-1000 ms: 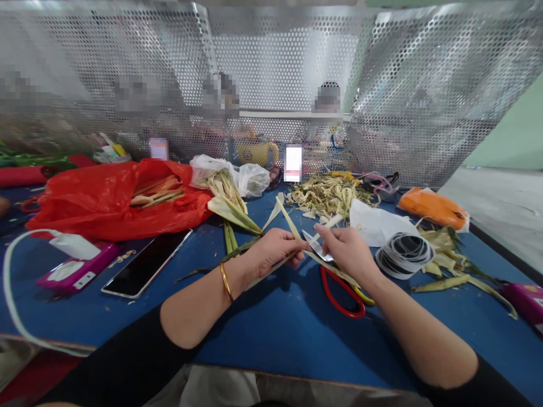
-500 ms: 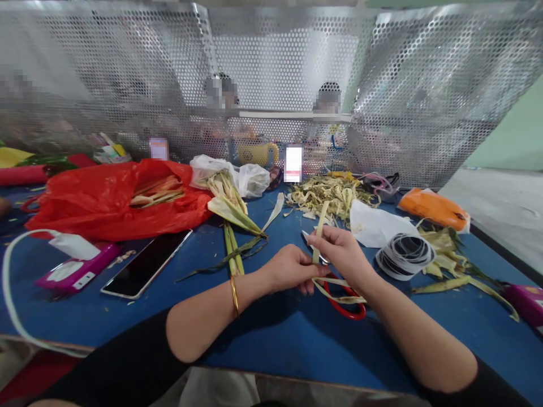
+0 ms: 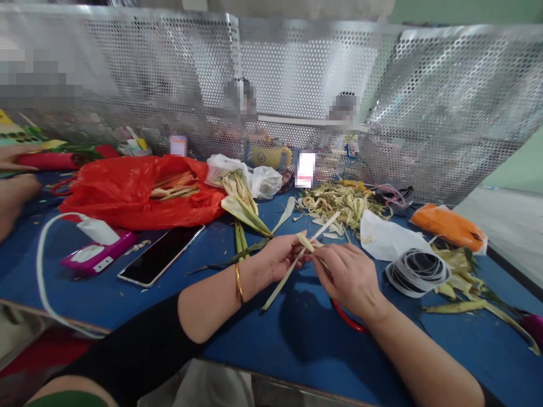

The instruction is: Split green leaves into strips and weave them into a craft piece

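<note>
Through the head camera I have my left hand (image 3: 288,257) half curled, pinching pale leaf strips (image 3: 282,282) where they cross between my two hands, above the blue worktop (image 3: 254,339). My right hand (image 3: 354,277) is bent over with its thumb and fingertips closed on the same crossing; the exact grip of those fingertips is partly hidden from me. One strip end slants down toward the near edge, another points up toward the heap of shredded leaves (image 3: 335,203). A gold bangle (image 3: 240,282) sits on my left wrist.

Below my right hand I see part of a red handle (image 3: 348,317). To the right lie white paper (image 3: 382,234), a coil of pale banding (image 3: 418,271), an orange packet (image 3: 447,226) and more dry leaves (image 3: 458,305). Beyond my left forearm is a leaf bundle (image 3: 244,212), just beside a red plastic bag (image 3: 102,192) that holds further strips. A dark-screened phone (image 3: 161,254) lies near a purple power block (image 3: 97,254) with a white charger (image 3: 98,230) on it. At the far left, another person's hand (image 3: 17,155) touches a red roll (image 3: 51,161). A perforated metal screen (image 3: 297,68) stands behind everything.
</note>
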{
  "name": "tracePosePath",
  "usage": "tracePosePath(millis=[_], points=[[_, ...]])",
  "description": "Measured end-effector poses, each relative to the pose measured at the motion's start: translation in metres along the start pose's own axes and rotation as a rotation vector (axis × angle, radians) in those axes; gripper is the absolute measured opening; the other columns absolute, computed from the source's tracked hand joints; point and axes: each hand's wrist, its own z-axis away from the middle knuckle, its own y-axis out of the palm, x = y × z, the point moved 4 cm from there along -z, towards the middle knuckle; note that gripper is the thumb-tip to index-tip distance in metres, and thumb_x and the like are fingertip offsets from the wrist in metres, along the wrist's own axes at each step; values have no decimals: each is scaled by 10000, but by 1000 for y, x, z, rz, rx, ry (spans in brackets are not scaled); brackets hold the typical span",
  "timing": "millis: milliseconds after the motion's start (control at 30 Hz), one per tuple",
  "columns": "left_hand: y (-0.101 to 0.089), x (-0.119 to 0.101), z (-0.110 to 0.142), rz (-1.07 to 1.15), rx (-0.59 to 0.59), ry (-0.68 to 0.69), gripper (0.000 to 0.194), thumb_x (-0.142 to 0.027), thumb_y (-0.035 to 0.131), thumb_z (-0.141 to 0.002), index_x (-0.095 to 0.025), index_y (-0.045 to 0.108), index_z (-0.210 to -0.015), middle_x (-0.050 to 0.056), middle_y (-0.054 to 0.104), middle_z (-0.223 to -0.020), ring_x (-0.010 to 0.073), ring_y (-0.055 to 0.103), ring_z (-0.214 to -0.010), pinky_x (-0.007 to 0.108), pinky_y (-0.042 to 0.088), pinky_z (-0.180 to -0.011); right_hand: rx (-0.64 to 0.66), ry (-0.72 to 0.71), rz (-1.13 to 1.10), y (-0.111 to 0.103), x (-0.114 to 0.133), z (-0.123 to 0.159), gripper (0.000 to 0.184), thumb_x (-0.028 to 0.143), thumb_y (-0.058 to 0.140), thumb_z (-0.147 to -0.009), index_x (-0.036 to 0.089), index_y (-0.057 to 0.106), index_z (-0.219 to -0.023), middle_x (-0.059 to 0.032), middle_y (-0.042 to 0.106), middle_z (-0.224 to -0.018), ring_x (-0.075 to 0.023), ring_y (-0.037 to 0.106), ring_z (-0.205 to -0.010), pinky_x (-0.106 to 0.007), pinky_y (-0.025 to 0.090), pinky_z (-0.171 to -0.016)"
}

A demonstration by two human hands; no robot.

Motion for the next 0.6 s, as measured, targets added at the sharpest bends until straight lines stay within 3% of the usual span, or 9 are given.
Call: tracePosePath(millis=[233,333,433,500,600], points=[[2,-9,4,115,-18,-12,300,-261,476,-919,-78,655,-761,40,615,-569,41,433,-373,126,310,-331,168,103,49,24,-4,4,186,145,410,-910,169,588,-860,-31,651,-650,-159,545,-544,-298,331,-592],[1,-10,4,128,-50,12,290,-246,489,-900,-93,640,-706,43,601,-544,64,466,-391,148,373,-361,145,83,63,20,-4,3,185,178,416,-930,160,600,-926,-72,676,-785,-185,589,-657,-317,362,-632],[3,-11,3,155,-43,88,318,-215,454,-905,-114,607,-646,38,582,-529,81,488,-429,172,429,-425,77,5,55,11,2,0,189,193,442,-938,170,597,-1043,-105,662,-1019,-211,598,-880,-334,407,-748],[5,-8,2,146,-24,121,321,-210,452,-908,-125,581,-626,20,556,-523,79,475,-446,177,427,-449,99,-104,32,11,9,-1,208,165,450,-937,183,598,-1082,-92,649,-1019,-213,577,-930,-349,416,-824],[9,1,1,77,22,119,286,-262,534,-878,-139,545,-620,-17,506,-528,67,425,-452,181,362,-421,192,-257,31,19,19,-1,178,141,465,-930,173,629,-992,-75,626,-920,-211,564,-901,-382,405,-911]])
